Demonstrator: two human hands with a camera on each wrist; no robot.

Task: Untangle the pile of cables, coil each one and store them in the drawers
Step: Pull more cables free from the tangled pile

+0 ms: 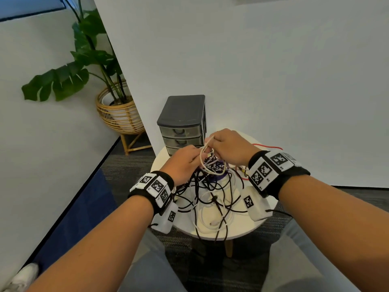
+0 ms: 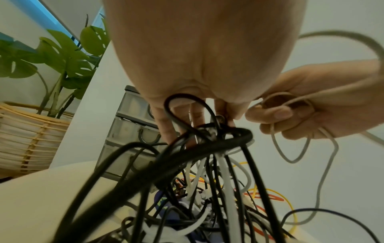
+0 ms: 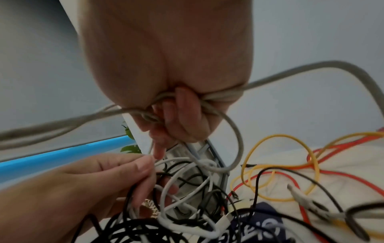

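Note:
A tangled pile of black, white and coloured cables (image 1: 210,192) lies on a small round white table (image 1: 237,230). My right hand (image 1: 210,144) is raised over the pile and grips several loops of a grey cable (image 1: 203,159). In the right wrist view its curled fingers (image 3: 187,105) close round those loops, and the grey cable (image 3: 324,64) arcs off to the right. My left hand (image 1: 194,160) is beside it and pinches black and white strands (image 3: 166,185) of the tangle (image 2: 207,189). A grey unit of three drawers (image 1: 181,114), all pushed in, stands behind the pile.
Yellow (image 3: 278,135) and red (image 3: 343,176) wires spread over the table's right side. A white wall panel rises right behind the drawer unit. A potted plant in a rattan basket (image 1: 117,114) stands on the floor to the left. My knees are under the near edge.

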